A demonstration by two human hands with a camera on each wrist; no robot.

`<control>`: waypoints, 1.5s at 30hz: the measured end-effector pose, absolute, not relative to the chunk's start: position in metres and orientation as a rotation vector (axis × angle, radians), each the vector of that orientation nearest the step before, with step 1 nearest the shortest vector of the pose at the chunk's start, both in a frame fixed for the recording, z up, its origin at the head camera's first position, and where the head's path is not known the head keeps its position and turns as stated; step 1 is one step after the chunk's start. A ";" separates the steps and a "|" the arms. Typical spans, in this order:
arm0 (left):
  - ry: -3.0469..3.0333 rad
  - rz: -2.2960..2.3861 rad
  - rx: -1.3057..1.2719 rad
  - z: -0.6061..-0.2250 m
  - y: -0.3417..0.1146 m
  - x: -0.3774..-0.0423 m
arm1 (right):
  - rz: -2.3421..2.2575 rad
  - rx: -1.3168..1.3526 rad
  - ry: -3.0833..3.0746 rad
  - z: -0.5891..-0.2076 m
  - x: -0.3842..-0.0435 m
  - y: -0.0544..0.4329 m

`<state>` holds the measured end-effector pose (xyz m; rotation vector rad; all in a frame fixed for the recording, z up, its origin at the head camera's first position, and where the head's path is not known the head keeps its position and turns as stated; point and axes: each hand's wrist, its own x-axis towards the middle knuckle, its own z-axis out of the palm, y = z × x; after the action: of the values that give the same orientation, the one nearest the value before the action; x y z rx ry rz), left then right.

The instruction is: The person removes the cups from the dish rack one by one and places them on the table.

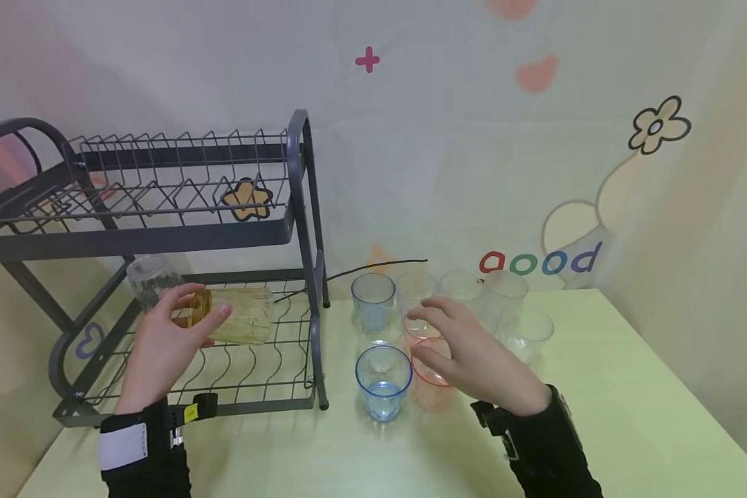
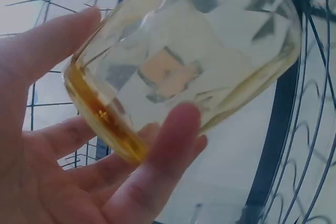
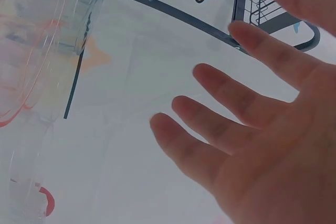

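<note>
My left hand (image 1: 162, 342) grips a yellow-tinted glass (image 1: 249, 321) by its thick amber base, thumb on one side and fingers on the other. The glass lies sideways over the lower tier of the dish rack (image 1: 249, 403), its mouth towards the right. In the left wrist view its faceted wall (image 2: 241, 30) fills much of the picture. Just behind that hand, a clear glass (image 1: 151, 277) leans in the lower tier. Over a red-rimmed glass (image 1: 432, 398), my right hand (image 1: 479, 360) hovers with relaxed, spread fingers; its palm (image 3: 273, 145) holds nothing in the right wrist view.
Beside the red-rimmed glass stands a blue glass (image 1: 382, 394), with another blue glass (image 1: 373, 304) farther back. Several clear glasses (image 1: 532, 328) stand behind the right hand on the pale table (image 1: 629, 401). The rack's upper tier (image 1: 162, 238) overhangs the left hand. A black cable (image 1: 380, 264) runs along the wall.
</note>
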<state>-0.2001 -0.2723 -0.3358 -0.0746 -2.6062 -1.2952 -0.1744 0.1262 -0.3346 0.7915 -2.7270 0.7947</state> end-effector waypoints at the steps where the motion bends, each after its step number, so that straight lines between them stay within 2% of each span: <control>1: -2.610 -1.327 -0.082 -0.336 -0.271 -0.200 | 0.810 0.785 -2.715 -0.334 -0.174 0.126; 13: -2.616 -1.569 -0.384 -0.321 -0.250 -0.191 | 0.966 0.887 -2.527 -0.330 -0.172 0.112; 24: -2.509 -1.855 -0.695 -0.324 -0.215 -0.185 | 0.947 1.032 -2.486 -0.329 -0.160 0.089; 37: -2.387 -2.038 -0.735 -0.323 -0.163 -0.176 | 1.455 1.130 -2.318 -0.317 -0.147 0.081; 45: -2.295 -2.308 -0.885 -0.329 -0.144 -0.174 | 1.433 1.131 -2.270 -0.312 -0.145 0.092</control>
<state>-0.1745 -0.1445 -0.3293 -0.8851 -2.2952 -2.3079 -0.1446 0.0920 -0.3118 1.1306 -2.2695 1.4326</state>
